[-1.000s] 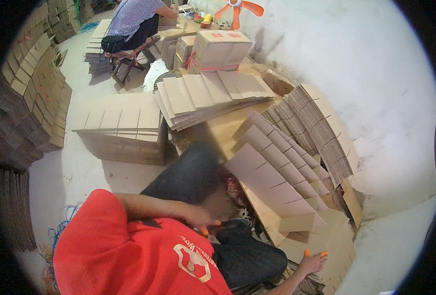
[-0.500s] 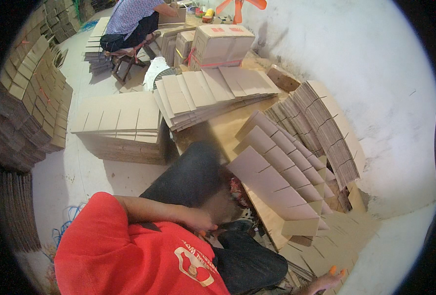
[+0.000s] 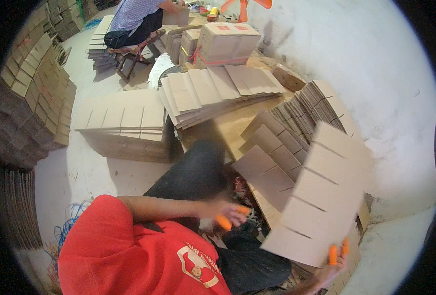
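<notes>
My right hand [image 3: 334,269], orange caps on its fingertips, grips the lower right edge of a slotted cardboard sheet [image 3: 321,196]. The sheet is raised and tilted, with several parallel slits cut in from one side. Behind it, partly hidden, several cardboard dividers [image 3: 265,169] stand in a row on the wooden board. My left hand [image 3: 229,215] is over my lap, slightly blurred, its orange-capped fingers apart and nothing in them.
Stacks of slotted cardboard [image 3: 122,115] stand on the floor and on the plywood board [image 3: 213,137]. A closed carton [image 3: 227,44] sits farther back. Another person [image 3: 139,19] works on a low stool [image 3: 132,66]. A white wall [image 3: 375,64] bounds the right side.
My right hand has taken hold of a cardboard sheet and lifted it before the standing dividers. My left hand has moved right, its fingers now spread.
</notes>
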The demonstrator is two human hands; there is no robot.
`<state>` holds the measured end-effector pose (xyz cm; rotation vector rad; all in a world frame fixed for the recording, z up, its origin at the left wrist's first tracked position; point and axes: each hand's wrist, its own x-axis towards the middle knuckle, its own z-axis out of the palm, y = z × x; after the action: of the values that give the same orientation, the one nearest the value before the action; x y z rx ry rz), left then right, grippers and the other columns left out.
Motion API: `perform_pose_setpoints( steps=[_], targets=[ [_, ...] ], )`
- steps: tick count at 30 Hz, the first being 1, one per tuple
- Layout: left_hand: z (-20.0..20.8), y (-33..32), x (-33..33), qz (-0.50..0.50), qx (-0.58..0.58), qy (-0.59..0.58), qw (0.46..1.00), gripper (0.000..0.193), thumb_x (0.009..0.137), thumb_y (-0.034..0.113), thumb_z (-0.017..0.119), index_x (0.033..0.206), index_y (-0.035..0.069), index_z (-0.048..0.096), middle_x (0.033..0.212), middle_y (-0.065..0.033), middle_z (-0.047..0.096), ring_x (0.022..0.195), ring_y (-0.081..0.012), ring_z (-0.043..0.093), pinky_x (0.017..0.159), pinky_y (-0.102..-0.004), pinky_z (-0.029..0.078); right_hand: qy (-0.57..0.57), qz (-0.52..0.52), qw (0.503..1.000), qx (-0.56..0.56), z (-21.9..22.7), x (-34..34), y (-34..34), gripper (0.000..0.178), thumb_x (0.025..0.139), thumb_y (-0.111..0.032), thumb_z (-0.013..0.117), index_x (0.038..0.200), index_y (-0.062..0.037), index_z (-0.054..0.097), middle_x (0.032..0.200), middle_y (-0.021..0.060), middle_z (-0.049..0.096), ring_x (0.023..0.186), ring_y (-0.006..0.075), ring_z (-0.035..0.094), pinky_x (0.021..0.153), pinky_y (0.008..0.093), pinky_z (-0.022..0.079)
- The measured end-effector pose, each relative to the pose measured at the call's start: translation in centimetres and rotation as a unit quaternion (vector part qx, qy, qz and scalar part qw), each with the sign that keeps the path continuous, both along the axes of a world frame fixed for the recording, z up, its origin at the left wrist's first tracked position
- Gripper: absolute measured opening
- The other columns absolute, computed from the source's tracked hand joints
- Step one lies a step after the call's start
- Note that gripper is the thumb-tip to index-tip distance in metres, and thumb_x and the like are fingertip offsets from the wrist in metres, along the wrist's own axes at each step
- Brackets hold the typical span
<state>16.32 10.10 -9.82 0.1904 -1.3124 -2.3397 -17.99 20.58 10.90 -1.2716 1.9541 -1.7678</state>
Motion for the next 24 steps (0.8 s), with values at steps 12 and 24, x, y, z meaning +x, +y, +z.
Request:
perform_pose_setpoints(
  steps=[12, 24],
  targets=[
    [6.8, -2.0, -0.3, 0.229, 0.154, -0.03, 0.961, 0.034, 0.084, 0.012, 0.071, 0.115, 0.001, 0.063, 0.106, -0.0072, 0.068, 0.093, -0.0138, 0.064, 0.083, -0.0304, 0.052, -0.178, 0.179, 0.957, 0.146, -5.5, 7.0, 0.3, 0.066, 0.072, 0.006, 0.069, 0.135, 0.0046, 0.049, 0.13, 0.0132, 0.054, 0.116, 0.0163, 0.052, 0.095, 0.0316, 0.045],
    [12.1, -10.4, 0.1, 0.263, -0.182, -0.232, 0.919, 0.021, 0.092, 0.017, 0.063, 0.109, 0.005, 0.069, 0.074, -0.0027, 0.066, 0.061, -0.0055, 0.06, 0.054, -0.0204, 0.049, 0.197, -0.136, 0.97, 0.034, 4.4, 2.6, 2.0, 0.066, 0.082, -0.008, 0.063, 0.145, -0.0061, 0.041, 0.14, 0.0145, 0.05, 0.123, 0.0249, 0.049, 0.104, 0.0385, 0.04]
  ],
)
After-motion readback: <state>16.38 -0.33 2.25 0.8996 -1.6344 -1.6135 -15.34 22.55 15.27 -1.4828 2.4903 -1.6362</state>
